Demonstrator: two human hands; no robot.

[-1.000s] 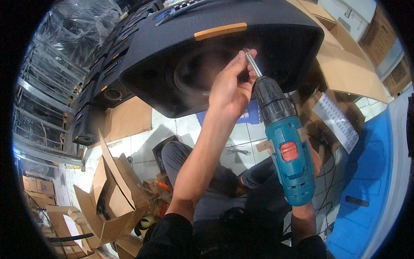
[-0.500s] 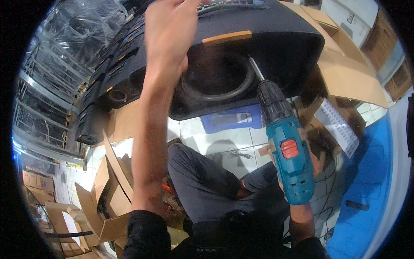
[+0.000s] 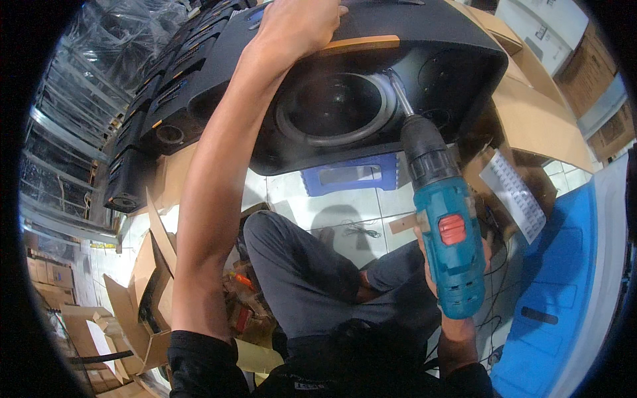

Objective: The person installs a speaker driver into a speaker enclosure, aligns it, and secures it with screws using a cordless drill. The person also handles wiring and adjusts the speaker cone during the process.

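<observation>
Here the big black speaker cabinet [image 3: 424, 40] is resting tilted ahead, the left hand [image 3: 295, 23] gripping its top edge, while the right hand [image 3: 458, 292] — fingers wrapped around the teal drill [image 3: 446, 252] — is driving at the woofer rim [image 3: 388, 109], so steady, square pressure seems needed next.

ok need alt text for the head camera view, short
A person's right hand holds a teal and black cordless drill, its bit at the rim of the round woofer in a big black plastic speaker cabinet, while the left hand grips the cabinet's top edge. Cardboard boxes lie on the tiled floor.
</observation>
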